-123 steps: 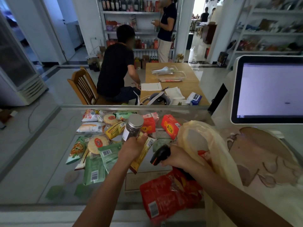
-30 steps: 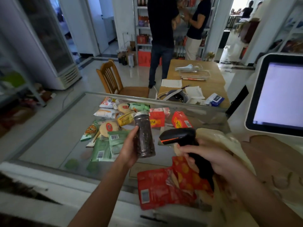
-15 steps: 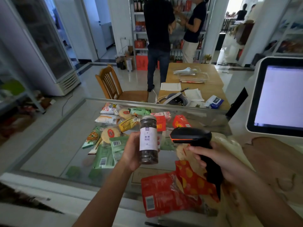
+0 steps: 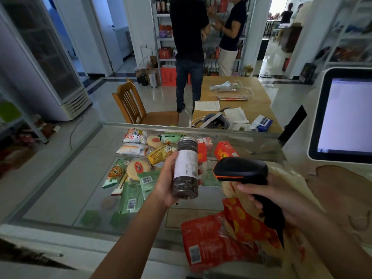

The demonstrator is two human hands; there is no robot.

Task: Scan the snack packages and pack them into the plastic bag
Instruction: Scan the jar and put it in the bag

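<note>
Jar [image 4: 186, 168] in left hand [image 4: 165, 184] hangs just clear of the scanner [image 4: 241, 170].

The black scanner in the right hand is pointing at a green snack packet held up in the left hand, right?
Not a green packet: the head view shows the left hand holding up a clear jar of dark contents with a white label. The black scanner in the right hand does point towards it.

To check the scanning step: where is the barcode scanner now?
In the head view, right of centre: the right hand grips the scanner, its head just right of the jar held by the left hand, above the plastic bag.
</note>
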